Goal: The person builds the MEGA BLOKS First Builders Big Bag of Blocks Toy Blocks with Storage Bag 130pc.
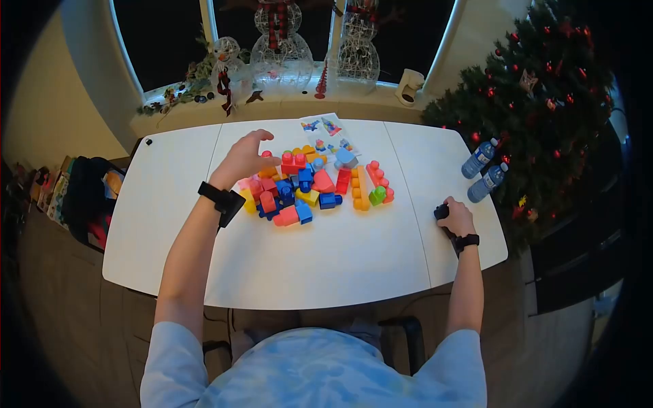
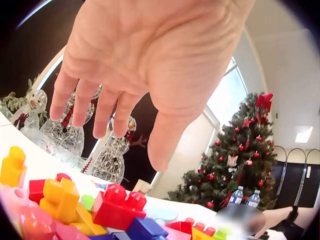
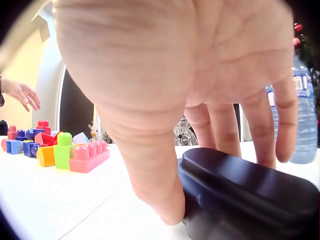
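My left hand (image 1: 239, 162) hovers over the left side of a pile of toy building blocks (image 1: 286, 192), its fingers spread and holding nothing. Below its palm in the left wrist view lie a red block (image 2: 119, 207) and a yellow-orange block (image 2: 60, 199). At the right end of the table, my right hand (image 1: 460, 219) grips a smooth black oblong case (image 3: 250, 187). The thumb lies along the case's near side and the fingers reach down its far side. Part of the case is hidden beneath the hand.
A white sheet with pictures of block models (image 1: 330, 129) lies behind the pile. Two water bottles (image 1: 480, 159) stand at the table's right edge. An orange block row (image 1: 360, 189) and a pink one (image 1: 378, 178) sit at the pile's right. A decorated tree (image 1: 530, 102) rises beyond.
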Available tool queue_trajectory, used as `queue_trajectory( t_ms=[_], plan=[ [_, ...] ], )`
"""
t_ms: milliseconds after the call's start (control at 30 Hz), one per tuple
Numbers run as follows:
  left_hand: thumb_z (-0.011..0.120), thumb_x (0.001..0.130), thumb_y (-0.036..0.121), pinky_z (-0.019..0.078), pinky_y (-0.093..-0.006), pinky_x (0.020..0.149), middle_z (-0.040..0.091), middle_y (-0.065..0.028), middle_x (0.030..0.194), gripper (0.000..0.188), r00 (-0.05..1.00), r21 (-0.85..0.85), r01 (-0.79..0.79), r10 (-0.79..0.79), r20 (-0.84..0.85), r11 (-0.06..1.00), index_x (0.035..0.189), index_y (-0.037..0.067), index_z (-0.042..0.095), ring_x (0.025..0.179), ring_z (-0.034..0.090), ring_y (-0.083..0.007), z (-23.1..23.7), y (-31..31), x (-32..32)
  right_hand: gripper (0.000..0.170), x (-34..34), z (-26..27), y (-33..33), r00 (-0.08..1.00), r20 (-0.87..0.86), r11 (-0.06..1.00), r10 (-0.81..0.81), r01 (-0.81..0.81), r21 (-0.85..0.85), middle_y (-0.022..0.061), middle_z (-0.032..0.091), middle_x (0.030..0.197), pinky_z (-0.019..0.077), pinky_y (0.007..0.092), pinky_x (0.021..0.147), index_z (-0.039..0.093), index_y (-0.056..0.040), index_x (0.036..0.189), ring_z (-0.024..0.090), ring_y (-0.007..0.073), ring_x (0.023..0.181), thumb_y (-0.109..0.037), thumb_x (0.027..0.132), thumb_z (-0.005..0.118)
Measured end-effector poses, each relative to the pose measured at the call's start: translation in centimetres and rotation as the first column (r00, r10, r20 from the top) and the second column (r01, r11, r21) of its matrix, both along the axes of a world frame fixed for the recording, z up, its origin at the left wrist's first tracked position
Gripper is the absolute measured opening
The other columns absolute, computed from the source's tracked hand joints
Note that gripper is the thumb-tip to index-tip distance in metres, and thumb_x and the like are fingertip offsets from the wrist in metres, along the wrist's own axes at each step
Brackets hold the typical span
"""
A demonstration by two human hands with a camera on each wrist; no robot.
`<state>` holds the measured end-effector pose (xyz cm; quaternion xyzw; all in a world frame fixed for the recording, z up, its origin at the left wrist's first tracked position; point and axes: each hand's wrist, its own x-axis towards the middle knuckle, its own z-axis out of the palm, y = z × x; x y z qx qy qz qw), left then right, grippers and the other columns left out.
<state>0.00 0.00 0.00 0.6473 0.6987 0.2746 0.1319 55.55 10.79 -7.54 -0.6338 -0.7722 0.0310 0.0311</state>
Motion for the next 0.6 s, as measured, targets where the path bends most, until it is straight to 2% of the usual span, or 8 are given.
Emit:
queue_trajectory(
  t_ms=[133, 167, 267, 300, 367, 500, 567, 600],
  plan=[
    [0.089, 0.071, 0.028, 0.0517, -0.0426, 0.103, 0.066, -0.0201, 0.133, 0.075, 0.987, -0.063, 0.085, -0.093, -0.132, 0.994, 0.135, 0.002, 0.062, 0.122, 0.063, -0.0348, -2.6, 2.4, 1.0, 0.058, 0.0, -2.5, 0.4, 1.000, 0.011, 1.000, 0.011, -0.011, -0.006, 0.0134, 0.073, 0.109, 0.0579, 0.0452, 0.088, 0.064, -0.0116, 0.121, 0.069, 0.0355, 0.105, -0.018, 0.067, 0.085],
    [0.089, 0.070, 0.028, 0.0522, -0.0435, 0.103, 0.065, -0.0190, 0.133, 0.077, 0.977, -0.046, 0.098, -0.105, -0.187, 0.994, 0.138, 0.004, 0.061, 0.120, 0.064, -0.0348, -3.2, 2.8, 1.2, 0.056, 0.0, -2.7, 0.5, 1.000, -0.031, 1.000, -0.001, 0.000, -0.026, 0.0126, 0.073, 0.111, 0.0552, 0.0523, 0.093, 0.066, -0.0127, 0.120, 0.069, 0.0351, 0.106, -0.019, 0.068, 0.084],
    [0.087, 0.072, 0.025, 0.0533, -0.0440, 0.101, 0.067, -0.0169, 0.130, 0.068, 0.959, -0.013, 0.112, -0.112, -0.262, 0.994, 0.133, 0.006, 0.066, 0.117, 0.065, -0.0348, -5.1, 4.2, 1.1, 0.054, -0.4, -2.7, 0.4, 1.000, 0.015, 0.999, -0.024, 0.025, -0.036, 0.0124, 0.073, 0.113, 0.0469, 0.0619, 0.103, 0.066, -0.0118, 0.123, 0.068, 0.0344, 0.109, -0.019, 0.071, 0.083],
    [0.087, 0.072, 0.025, 0.0533, -0.0440, 0.101, 0.067, -0.0169, 0.130, 0.068, 0.958, -0.012, 0.113, -0.112, -0.265, 0.994, 0.133, 0.006, 0.066, 0.117, 0.065, -0.0348, -5.5, 4.4, 1.1, 0.054, -0.8, -2.5, 0.3, 1.000, 0.012, 0.999, -0.025, 0.026, -0.034, 0.0124, 0.073, 0.113, 0.0469, 0.0618, 0.103, 0.066, -0.0118, 0.123, 0.068, 0.0344, 0.109, -0.019, 0.071, 0.083],
    [0.085, 0.075, 0.022, 0.0549, -0.0435, 0.097, 0.071, -0.0138, 0.119, 0.052, 0.951, -0.038, 0.088, -0.096, -0.293, 0.995, 0.123, 0.007, 0.071, 0.111, 0.067, -0.0346, -5.7, 4.6, 1.6, 0.053, -2.8, -1.0, -0.7, 0.999, 0.041, 0.995, -0.034, 0.030, 0.097, 0.0130, 0.073, 0.115, 0.0367, 0.0682, 0.110, 0.067, -0.0104, 0.126, 0.068, 0.0335, 0.112, -0.020, 0.076, 0.082],
    [0.084, 0.077, 0.021, 0.0559, -0.0440, 0.092, 0.074, -0.0125, 0.109, 0.039, 0.955, -0.028, 0.001, -0.009, -0.295, 1.000, 0.112, 0.007, 0.074, 0.106, 0.069, -0.0340, -5.2, 3.8, 2.2, 0.051, -6.2, 2.7, -2.1, 0.997, -0.056, 0.993, 0.053, -0.047, 0.104, 0.0146, 0.072, 0.117, 0.0329, 0.0675, 0.114, 0.067, -0.0087, 0.129, 0.067, 0.0332, 0.112, -0.022, 0.082, 0.081],
    [0.084, 0.078, 0.021, 0.0556, -0.0452, 0.087, 0.074, -0.0126, 0.104, 0.036, 0.978, 0.129, -0.015, 0.042, -0.204, 0.991, 0.110, 0.007, 0.073, 0.101, 0.069, -0.0346, -3.6, 2.3, 2.7, 0.044, -7.4, 3.6, -2.4, 0.982, -0.087, 0.968, 0.170, -0.149, 0.204, 0.0152, 0.074, 0.114, 0.0453, 0.0580, 0.105, 0.070, -0.0092, 0.125, 0.069, 0.0338, 0.110, -0.024, 0.085, 0.081],
    [0.084, 0.078, 0.021, 0.0556, -0.0452, 0.087, 0.074, -0.0126, 0.104, 0.036, 0.977, 0.133, -0.016, 0.043, -0.207, 0.991, 0.110, 0.007, 0.073, 0.101, 0.069, -0.0346, -2.7, 1.0, 3.0, 0.044, -7.9, 4.0, -2.3, 0.981, -0.090, 0.967, 0.171, -0.149, 0.207, 0.0152, 0.074, 0.114, 0.0453, 0.0580, 0.105, 0.070, -0.0092, 0.125, 0.069, 0.0338, 0.110, -0.024, 0.085, 0.081]
  ],
)
